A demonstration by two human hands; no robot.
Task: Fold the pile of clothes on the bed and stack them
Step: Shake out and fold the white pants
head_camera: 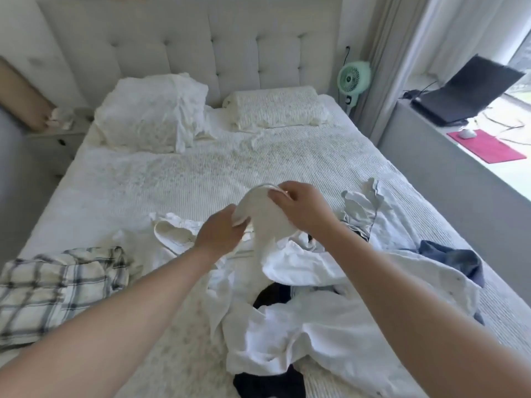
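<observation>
— White cotton everywhere, from the head camera. What is actually being held?

— A small off-white fabric garment [265, 214], lifted above the bed [201, 173]. The left hand [219, 232] grips its lower left edge, fingers curled round the cloth. The right hand [298, 206] pinches the upper edge at the top, where a thin curved band of the garment arches between the two hands.

— And where does the rest of it hang?

— It drops from between the hands toward the loose pile of white clothes [316, 311] lying just below and nearer the camera. The garment's lower end meets that pile; I cannot tell whether it is free of it.

— What else is in the pile?

— Dark pieces show through: a black fabric item [270, 382] at the near edge and a dark blue crumpled garment [457, 258] to the right. A pale grey-blue crumpled garment [362, 205] lies just right of the right hand.

— Anything already set apart?

— A folded white-and-dark plaid cloth [57, 285] sits on the bed at the left, well apart from the hands.

— And farther off?

— Two white pillows [152, 110] against a tufted pale headboard [201, 50], a mint-green fan [353, 77] beside it, and an open black laptop [465, 90] on the worktop by the window, near a red mat [488, 145] with a white mouse [467, 133].
</observation>
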